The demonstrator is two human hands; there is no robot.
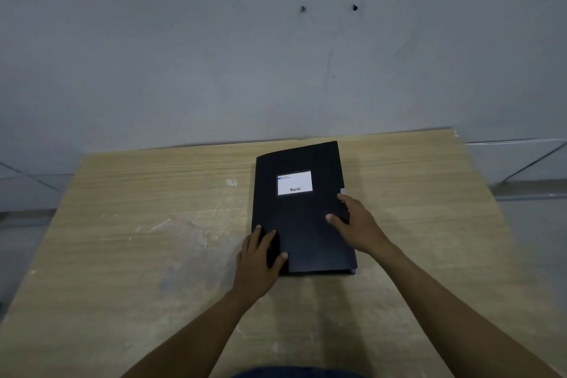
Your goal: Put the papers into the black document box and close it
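Two hands: left hand fingers spread flat on near-left corner, right hand fingers apart, pressing right edge
Black document box: lid down, mid-table
Papers: unseen
Risk: right-edge clasp unlatched, lid springs up

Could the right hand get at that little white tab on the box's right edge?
Probably yes: the right hand rests on the black box just below the tab, with nothing between them.

The single head-worn camera looks forward and down from above the desk's near edge, close in, facing the wall behind its far edge.
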